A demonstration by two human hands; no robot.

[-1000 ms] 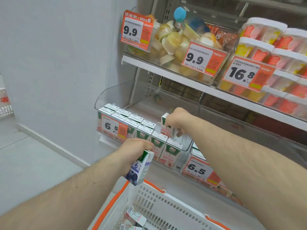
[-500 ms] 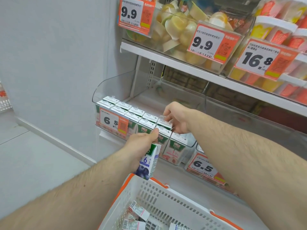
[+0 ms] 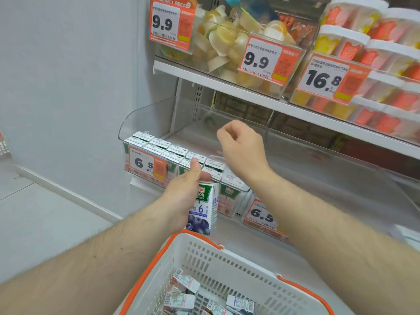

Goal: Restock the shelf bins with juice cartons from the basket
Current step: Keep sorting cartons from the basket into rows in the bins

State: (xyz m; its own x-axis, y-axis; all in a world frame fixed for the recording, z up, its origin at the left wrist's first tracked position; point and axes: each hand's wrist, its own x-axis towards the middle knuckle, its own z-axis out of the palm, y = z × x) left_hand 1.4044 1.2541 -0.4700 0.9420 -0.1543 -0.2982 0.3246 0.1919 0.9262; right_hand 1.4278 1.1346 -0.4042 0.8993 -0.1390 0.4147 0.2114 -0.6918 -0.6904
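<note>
The left hand (image 3: 181, 196) holds a blueberry juice carton (image 3: 203, 209) upright, long axis close to vertical, leaning slightly, its top toward the shelf above and its base just over the far rim of the basket (image 3: 211, 262). This grip is clamped on the carton: the thumb (image 3: 196, 168) rises along its upper left corner and the remaining fingers wrap behind, out of sight. The printed front faces the camera, with a green band at the top reading 100%, a white middle with a large blue 6, and dark blueberries across the bottom.

The carton sits in front of the clear shelf bin (image 3: 145, 119), level with its front wall. Inside the bin, rows of white-topped cartons (image 3: 172, 153) stand upright side by side, filling the front left part. An orange price tag (image 3: 147, 164) reading 6.5 hangs on the bin's front.

The right hand (image 3: 242, 148) hovers above the bin, holding nothing, its fingers loosely curled with the tips drawn near the thumb.

The basket is white with orange handles, and several small cartons (image 3: 185, 298) lie flat in its bottom, barcodes showing.
</note>
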